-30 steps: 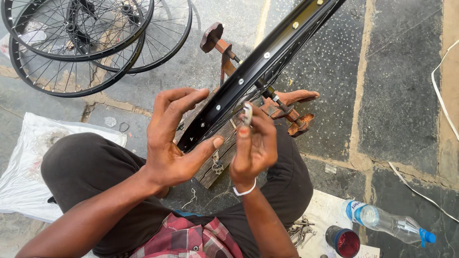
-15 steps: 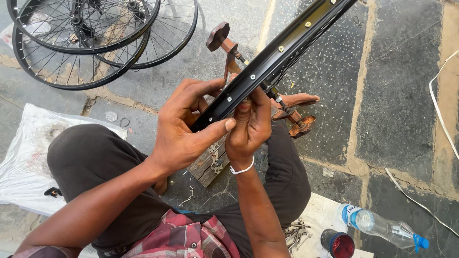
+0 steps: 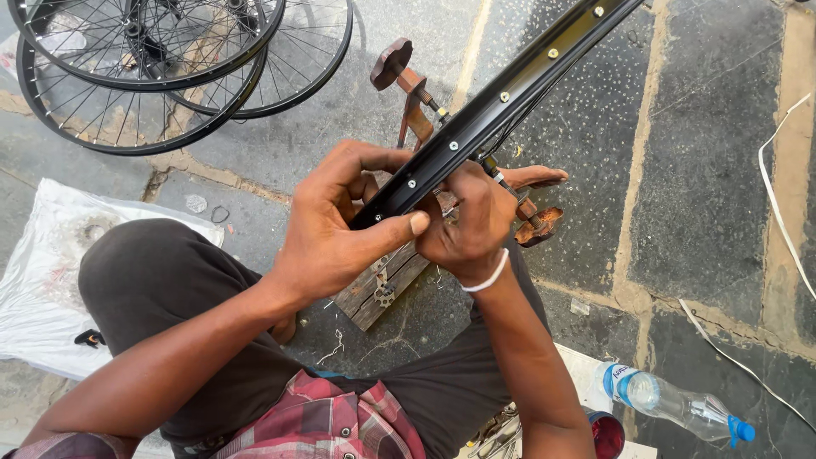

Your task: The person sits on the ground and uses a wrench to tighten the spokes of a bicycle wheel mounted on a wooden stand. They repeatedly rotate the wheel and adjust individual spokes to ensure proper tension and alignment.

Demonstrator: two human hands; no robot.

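A black rim point(image 3: 510, 89) with a row of small spoke holes runs slantwise from the middle of the view up to the top right, its lower end held between both hands above the person's lap. The left hand point(image 3: 340, 225) wraps the rim from the near side, its grip pressed together on the metal, thumb laid flat along the rim's inner face and fingers curled over the far edge. The right hand point(image 3: 467, 225), with a white band at the wrist, clasps the rim just beside the left, touching it; its fingers are folded under the rim, and I cannot tell whether they pinch anything smaller there. Just behind the hands stands a rusty stand point(image 3: 416, 102) on a wooden block point(image 3: 382, 285), which rests on the stone floor point(image 3: 705, 170). Spoked wheels point(image 3: 144, 59) lie at the top left, well apart. A white sheet point(image 3: 42, 280) lies at the left, and a plastic bottle point(image 3: 671, 404) with a blue cap lies at the lower right.
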